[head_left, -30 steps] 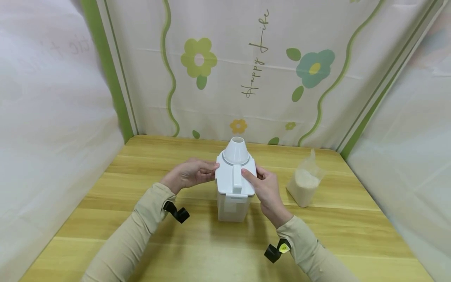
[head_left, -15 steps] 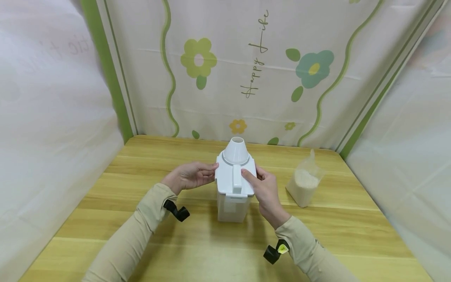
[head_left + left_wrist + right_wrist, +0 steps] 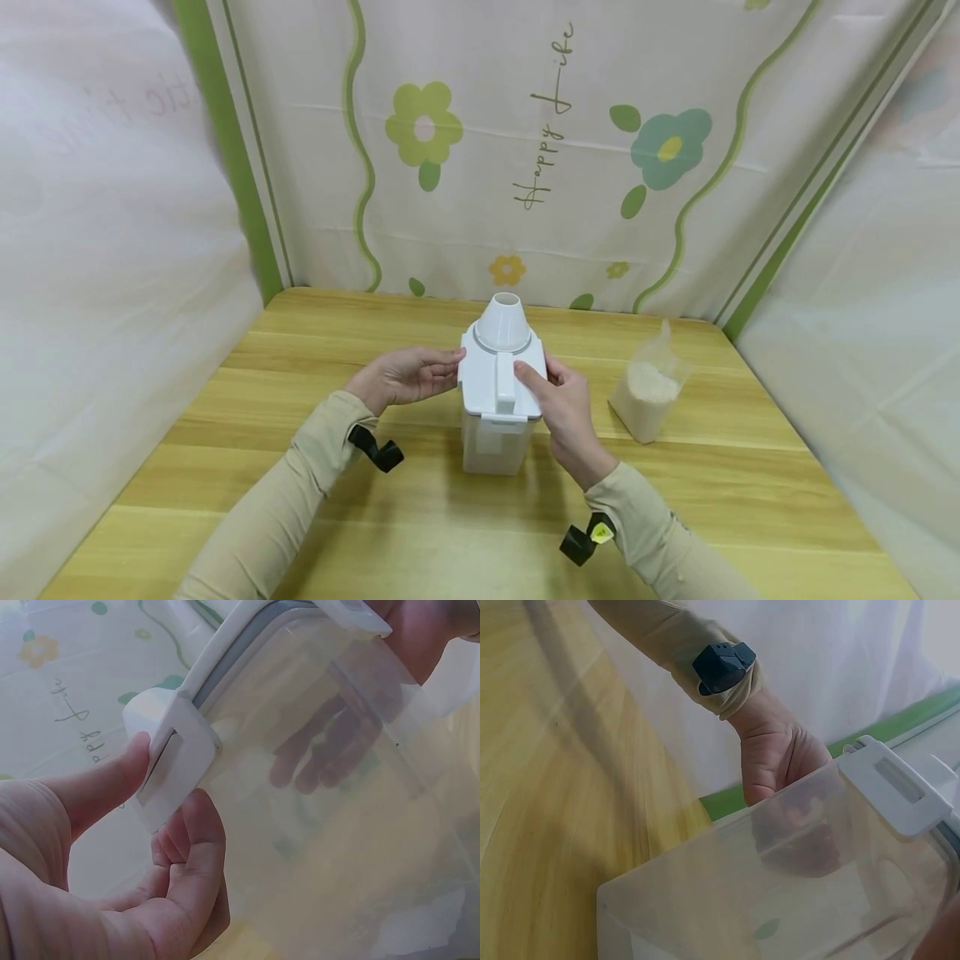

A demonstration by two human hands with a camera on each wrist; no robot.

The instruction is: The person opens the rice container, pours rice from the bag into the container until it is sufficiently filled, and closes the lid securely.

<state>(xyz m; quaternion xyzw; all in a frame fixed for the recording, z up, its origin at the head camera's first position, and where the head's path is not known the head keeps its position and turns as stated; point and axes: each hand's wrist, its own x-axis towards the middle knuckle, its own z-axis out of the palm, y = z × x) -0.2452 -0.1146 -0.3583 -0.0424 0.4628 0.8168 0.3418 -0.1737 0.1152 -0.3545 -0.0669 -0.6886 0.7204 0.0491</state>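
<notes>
A translucent plastic storage container (image 3: pixel 491 450) stands upright on the table, with a white lid (image 3: pixel 480 387) on it. The lid carries a raised handle (image 3: pixel 505 379) and a hollow white cone (image 3: pixel 503 327). My left hand (image 3: pixel 408 375) pinches a side clip (image 3: pixel 184 761) at the lid's edge, thumb above and fingers below. On the right, my right hand (image 3: pixel 567 408) grips the lid and upper side, thumb on top beside the handle. Its fingers show through the wall in the left wrist view. Another white clip (image 3: pixel 896 787) appears in the right wrist view.
A clear bag of white grains (image 3: pixel 648 392) stands to the right of the container on the wooden table (image 3: pixel 420 533). A flower-printed curtain (image 3: pixel 480 167) hangs behind, and pale side curtains (image 3: pixel 112 250) enclose both sides.
</notes>
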